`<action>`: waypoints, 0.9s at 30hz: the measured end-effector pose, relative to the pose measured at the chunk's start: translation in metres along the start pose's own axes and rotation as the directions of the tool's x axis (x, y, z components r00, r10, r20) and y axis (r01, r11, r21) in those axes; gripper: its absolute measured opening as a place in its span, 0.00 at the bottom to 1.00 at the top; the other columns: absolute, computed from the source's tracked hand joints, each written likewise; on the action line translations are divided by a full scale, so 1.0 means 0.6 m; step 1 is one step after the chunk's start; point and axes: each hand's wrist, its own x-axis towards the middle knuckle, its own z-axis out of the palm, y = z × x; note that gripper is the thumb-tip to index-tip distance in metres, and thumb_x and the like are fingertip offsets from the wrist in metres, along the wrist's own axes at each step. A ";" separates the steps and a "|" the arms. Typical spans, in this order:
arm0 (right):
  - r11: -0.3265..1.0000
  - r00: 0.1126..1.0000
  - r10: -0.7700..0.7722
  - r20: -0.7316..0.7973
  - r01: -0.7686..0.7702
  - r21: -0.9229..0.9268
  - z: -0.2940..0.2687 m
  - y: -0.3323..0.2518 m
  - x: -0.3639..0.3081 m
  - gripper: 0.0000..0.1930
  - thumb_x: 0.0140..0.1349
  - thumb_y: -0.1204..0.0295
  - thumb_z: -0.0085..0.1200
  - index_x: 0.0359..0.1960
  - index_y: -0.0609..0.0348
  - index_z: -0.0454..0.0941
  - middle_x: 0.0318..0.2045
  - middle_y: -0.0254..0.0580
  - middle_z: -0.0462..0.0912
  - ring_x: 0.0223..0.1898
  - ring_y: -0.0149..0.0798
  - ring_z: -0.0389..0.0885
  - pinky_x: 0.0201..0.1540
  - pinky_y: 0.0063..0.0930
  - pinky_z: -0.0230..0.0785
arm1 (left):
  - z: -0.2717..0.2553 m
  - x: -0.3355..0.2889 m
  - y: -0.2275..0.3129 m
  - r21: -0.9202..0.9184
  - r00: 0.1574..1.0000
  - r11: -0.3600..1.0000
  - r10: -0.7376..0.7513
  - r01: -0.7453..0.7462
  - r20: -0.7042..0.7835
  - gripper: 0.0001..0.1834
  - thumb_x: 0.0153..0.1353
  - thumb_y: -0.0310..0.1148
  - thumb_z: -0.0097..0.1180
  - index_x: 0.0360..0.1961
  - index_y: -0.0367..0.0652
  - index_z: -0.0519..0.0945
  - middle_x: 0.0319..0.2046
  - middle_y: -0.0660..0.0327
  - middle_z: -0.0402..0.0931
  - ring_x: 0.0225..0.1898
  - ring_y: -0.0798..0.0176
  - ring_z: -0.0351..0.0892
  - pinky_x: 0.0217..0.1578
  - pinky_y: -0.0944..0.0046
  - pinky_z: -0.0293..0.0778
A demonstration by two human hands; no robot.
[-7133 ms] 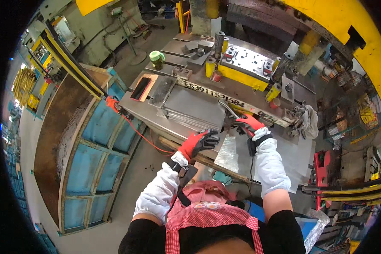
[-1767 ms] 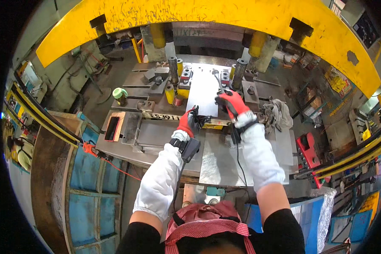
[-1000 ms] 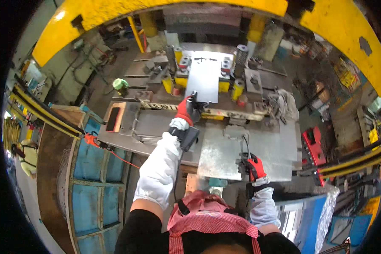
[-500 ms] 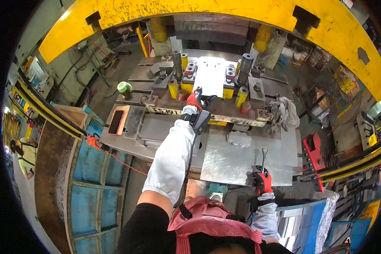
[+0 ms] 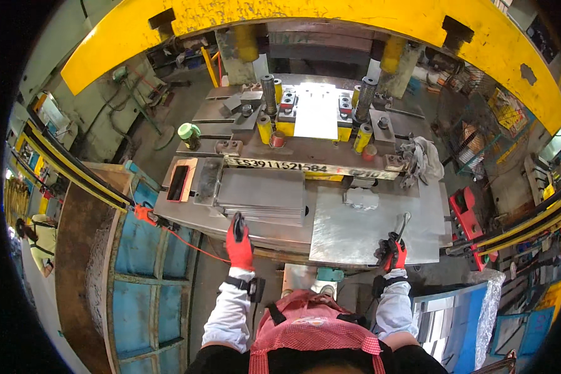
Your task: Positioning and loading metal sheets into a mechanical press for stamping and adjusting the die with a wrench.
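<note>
My left hand (image 5: 239, 244), in a red and black glove, is at the front edge of a stack of flat grey metal sheets (image 5: 262, 189). Its fingers point forward and nothing shows in them. In its matching glove, my right hand (image 5: 393, 252) grips a thin metal rod with a looped end (image 5: 404, 225), over the right part of a large bright metal plate (image 5: 349, 234). Farther off, a shiny sheet metal blank (image 5: 316, 112) lies on the die between posts. A small cut metal piece (image 5: 361, 198) rests at the back of the large plate.
A yellow press beam (image 5: 305, 14) arches over the far side. A phone (image 5: 178, 183) and a green-capped bottle (image 5: 188, 134) are at the left. Grey rags (image 5: 422, 159) and a red stand (image 5: 466, 218) are at the right. Blue panelled bins (image 5: 134, 268) stand near left.
My left hand has come back from the front of the die toward me, to the sheet stack's front edge. My right hand keeps hold of the rod, slightly shifted.
</note>
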 end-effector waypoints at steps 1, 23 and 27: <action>1.000 1.000 0.001 0.008 -0.001 -0.001 0.005 0.002 0.002 0.16 0.56 0.70 0.50 0.47 0.53 0.65 0.21 0.45 0.73 0.13 0.37 0.69 0.15 0.33 0.67 | -0.039 -0.005 -0.053 0.126 0.998 0.992 0.008 -0.017 0.069 0.25 0.58 0.27 0.50 0.58 0.41 0.63 0.55 0.54 0.65 0.55 0.56 0.66 0.55 0.62 0.61; 0.984 0.970 -0.176 -0.168 0.171 -0.043 -0.002 0.034 0.014 0.17 0.54 0.69 0.54 0.45 0.57 0.68 0.21 0.44 0.74 0.15 0.39 0.71 0.17 0.36 0.68 | -0.102 0.047 -0.136 0.795 0.802 0.436 -0.230 -0.422 0.551 0.27 0.53 0.44 0.48 0.55 0.52 0.66 0.59 0.54 0.59 0.59 0.43 0.57 0.55 0.51 0.60; 0.985 0.973 -0.168 -0.158 0.162 -0.053 -0.003 0.031 0.011 0.18 0.54 0.68 0.54 0.46 0.57 0.68 0.22 0.46 0.75 0.15 0.40 0.71 0.17 0.36 0.68 | -0.099 0.048 -0.137 0.791 0.809 0.433 -0.202 -0.431 0.552 0.27 0.53 0.44 0.49 0.56 0.53 0.65 0.60 0.54 0.57 0.61 0.44 0.54 0.56 0.49 0.58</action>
